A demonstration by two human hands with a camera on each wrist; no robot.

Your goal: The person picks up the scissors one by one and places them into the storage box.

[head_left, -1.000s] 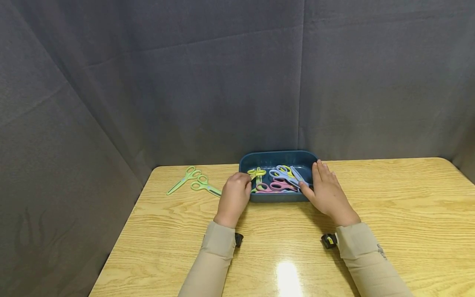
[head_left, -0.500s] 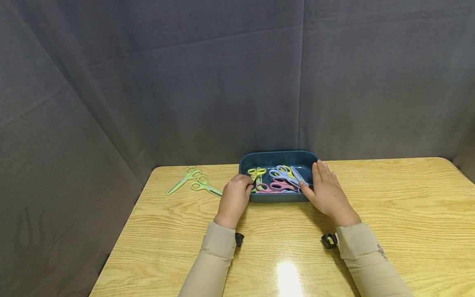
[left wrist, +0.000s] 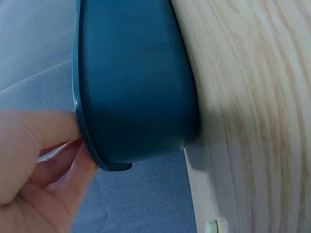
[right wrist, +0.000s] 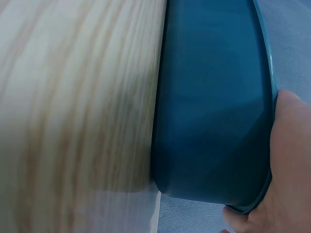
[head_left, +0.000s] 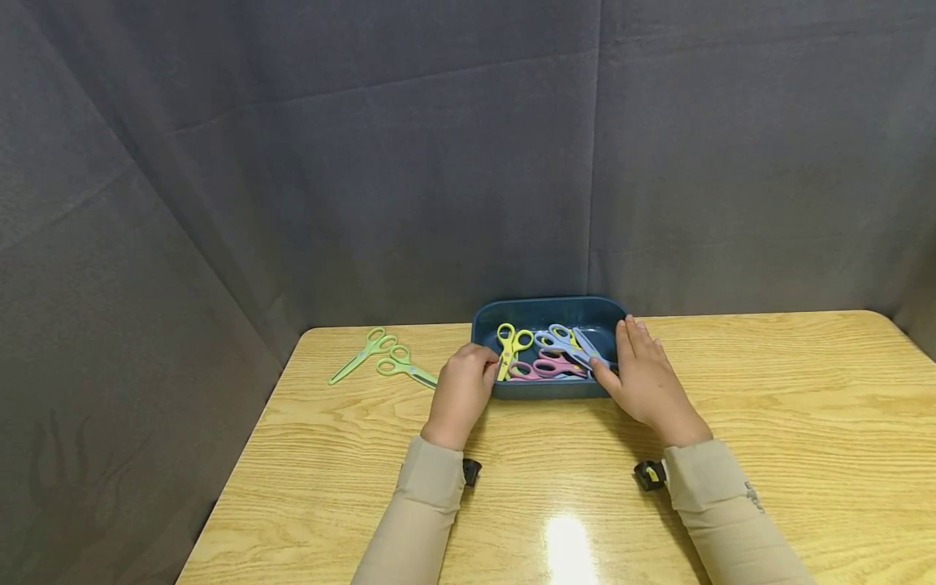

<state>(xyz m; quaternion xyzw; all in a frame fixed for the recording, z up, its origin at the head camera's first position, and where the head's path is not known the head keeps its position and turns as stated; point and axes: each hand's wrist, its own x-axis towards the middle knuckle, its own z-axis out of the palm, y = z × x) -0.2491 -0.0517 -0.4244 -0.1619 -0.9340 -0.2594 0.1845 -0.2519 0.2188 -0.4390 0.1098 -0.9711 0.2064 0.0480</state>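
Observation:
A dark blue bin (head_left: 544,312) stands on the wooden table (head_left: 768,390) with several scissors inside. My left hand (head_left: 464,387) is at the bin's left rim and pinches the blade end of the yellow scissors (head_left: 513,344), whose handles point up and away. In the left wrist view my thumb and fingers (left wrist: 36,155) close at the rim of the bin (left wrist: 136,82). My right hand (head_left: 645,372) lies with straight fingers along the right rim, thumb at the front corner. The right wrist view shows the bin's wall (right wrist: 214,97) against my hand (right wrist: 287,170).
Light blue scissors (head_left: 567,342) and pink scissors (head_left: 550,367) lie in the bin. Two green scissors (head_left: 363,351) (head_left: 405,366) lie on the table to the left. A grey curtain (head_left: 439,162) closes off the back and left side.
The yellow scissors have swung in the bin: their handles now stand higher and tilt right, with the blades toward my left fingers. The right hand and the bin have stayed put.

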